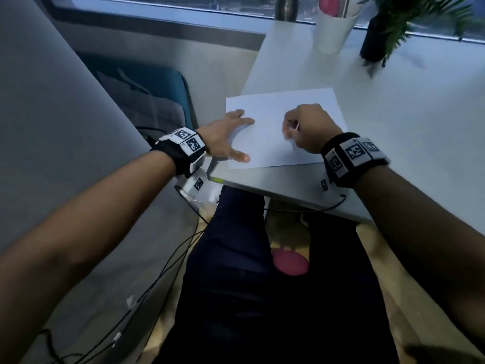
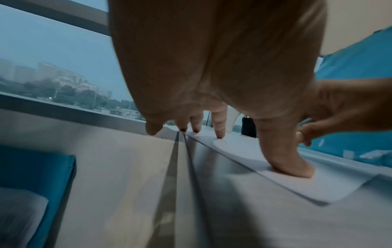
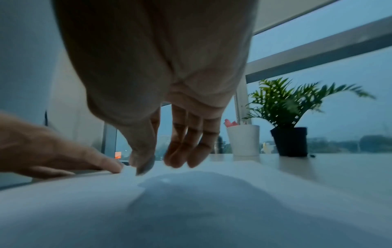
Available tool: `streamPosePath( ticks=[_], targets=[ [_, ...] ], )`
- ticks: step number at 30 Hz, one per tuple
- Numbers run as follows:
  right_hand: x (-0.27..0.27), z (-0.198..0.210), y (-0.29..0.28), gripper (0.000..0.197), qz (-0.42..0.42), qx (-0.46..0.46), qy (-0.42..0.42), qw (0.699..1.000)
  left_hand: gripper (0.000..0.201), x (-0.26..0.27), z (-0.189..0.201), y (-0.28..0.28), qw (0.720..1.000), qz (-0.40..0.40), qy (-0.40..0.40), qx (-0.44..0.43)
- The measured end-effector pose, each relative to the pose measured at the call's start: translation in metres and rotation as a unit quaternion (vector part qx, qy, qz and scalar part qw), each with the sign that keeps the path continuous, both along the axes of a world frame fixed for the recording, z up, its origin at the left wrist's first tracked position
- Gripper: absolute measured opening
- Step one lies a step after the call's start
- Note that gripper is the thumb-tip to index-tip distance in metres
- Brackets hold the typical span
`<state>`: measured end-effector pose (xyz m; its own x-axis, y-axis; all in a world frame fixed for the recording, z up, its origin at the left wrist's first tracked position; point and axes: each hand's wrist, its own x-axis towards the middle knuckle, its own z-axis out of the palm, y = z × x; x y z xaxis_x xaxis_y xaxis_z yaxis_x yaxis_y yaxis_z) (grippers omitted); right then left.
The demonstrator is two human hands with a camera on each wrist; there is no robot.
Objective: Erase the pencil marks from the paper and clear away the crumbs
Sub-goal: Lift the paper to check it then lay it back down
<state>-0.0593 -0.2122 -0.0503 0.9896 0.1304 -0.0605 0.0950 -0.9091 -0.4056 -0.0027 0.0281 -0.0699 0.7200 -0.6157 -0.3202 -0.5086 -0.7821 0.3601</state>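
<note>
A white sheet of paper (image 1: pixel 275 145) lies near the front left corner of the white table (image 1: pixel 420 106). My left hand (image 1: pixel 231 132) lies flat on the sheet's left edge, fingers spread, and its thumb (image 2: pixel 292 167) presses the paper (image 2: pixel 318 189) down. My right hand (image 1: pixel 301 127) hovers over the middle of the sheet with curled, motion-blurred fingers. In the right wrist view its thumb and forefinger pinch a small pale grey eraser (image 3: pixel 146 166) whose tip touches the paper (image 3: pixel 191 209). I make out no pencil marks. A tiny pale speck (image 3: pixel 165 180) lies just in front of the eraser.
At the back of the table by the window stand a white cup (image 1: pixel 333 27) holding something pink, a black potted plant (image 1: pixel 375 43) and a metal post (image 1: pixel 286 7). A blue chair (image 1: pixel 157 85) sits left of the table. Cables hang from both wrists.
</note>
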Motion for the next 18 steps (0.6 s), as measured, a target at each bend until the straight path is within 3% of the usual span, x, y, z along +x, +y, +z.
streamPosePath(
  ticks=[3, 7, 10, 14, 18],
  targets=[
    [0.008, 0.004, 0.030, 0.019, 0.020, 0.072, 0.007, 0.997, 0.113, -0.001, 0.002, -0.002, 0.998, -0.019, -0.015, 0.058],
    [0.023, 0.004, 0.060, 0.012, -0.016, 0.124, 0.025, 0.992, 0.115, 0.000, 0.001, -0.001, 0.994, -0.035, -0.019, 0.104],
    [0.030, 0.003, 0.068, 0.006, -0.033, 0.099, 0.026, 0.994, 0.113, 0.001, 0.001, 0.000, 0.992, -0.041, -0.020, 0.117],
    [0.026, 0.010, 0.068, 0.019, 0.050, 0.039, 0.100, 0.993, 0.109, 0.003, 0.001, 0.000, 0.990, -0.054, -0.021, 0.130],
    [0.034, 0.014, 0.060, 0.011, -0.001, 0.046, 0.056, 0.997, 0.119, 0.004, -0.002, -0.002, 0.985, -0.051, -0.026, 0.165]
  ],
)
